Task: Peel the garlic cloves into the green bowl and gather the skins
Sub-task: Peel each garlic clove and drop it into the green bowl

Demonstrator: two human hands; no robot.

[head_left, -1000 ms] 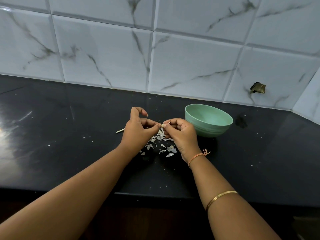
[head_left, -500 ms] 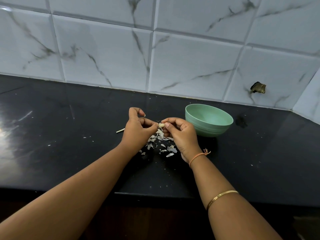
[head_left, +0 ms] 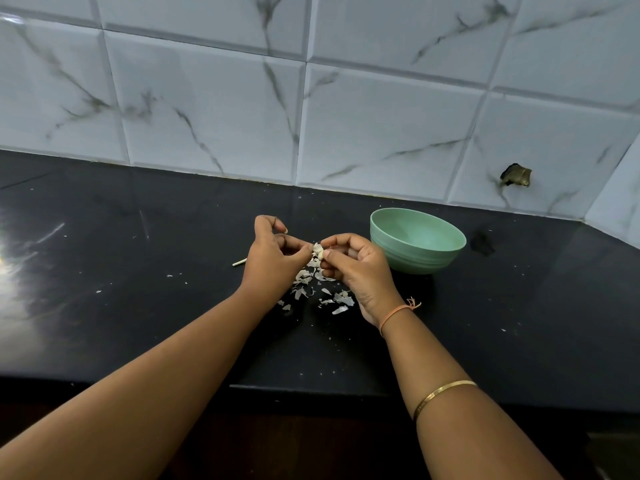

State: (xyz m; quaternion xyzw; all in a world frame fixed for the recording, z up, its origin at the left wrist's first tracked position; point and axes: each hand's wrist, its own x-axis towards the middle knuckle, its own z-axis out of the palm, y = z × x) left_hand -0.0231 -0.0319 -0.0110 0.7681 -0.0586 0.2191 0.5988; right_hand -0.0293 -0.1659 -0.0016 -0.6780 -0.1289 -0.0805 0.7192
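Note:
A small pale garlic clove (head_left: 318, 250) is held above the black counter between both hands. My left hand (head_left: 272, 259) pinches it from the left with thumb and fingers, index finger raised and curled. My right hand (head_left: 356, 268) pinches it from the right, fingers curled round it. Below the hands lies a scatter of several whitish garlic skins (head_left: 317, 289). The green bowl (head_left: 417, 241) stands just right of my right hand; the part of its inside that I see is bare.
A thin pale stick (head_left: 239, 262) lies on the counter left of my left hand. The marble-tiled wall (head_left: 311, 116) rises behind the counter, with a dark broken spot (head_left: 516, 175) at the right. The counter's front edge (head_left: 311, 389) runs under my forearms.
The hands stay in place; the clove now shows more between the fingertips as the fingers have worked at it a little.

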